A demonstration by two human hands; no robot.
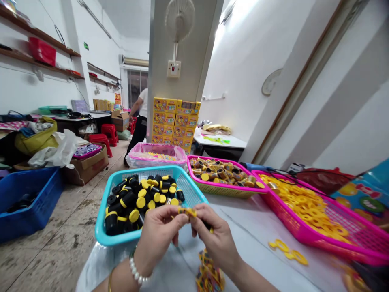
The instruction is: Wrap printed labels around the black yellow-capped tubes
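My left hand (161, 231) and my right hand (216, 235) meet above the white table, both closed on a small yellow printed piece (187, 211) pinched between the fingertips. The fingers cover most of it, so its full shape is hidden. A bit of black and yellow also shows by my right fingers, mostly covered. Below my right hand lies a pile of colourful printed pieces (209, 273). Just beyond my left hand stands a light-blue basket (101, 225) filled with black cylinders with yellow caps (141, 202).
A pink basket (194, 178) holds gold-brown printed cylinders; another pink basket (304, 237) holds yellow ring-shaped parts (306, 207). Several loose yellow rings (288, 251) lie on the table. Stacked yellow boxes (174, 121) stand by the pillar. A person (141, 109) is behind. A blue crate (39, 215) sits left.
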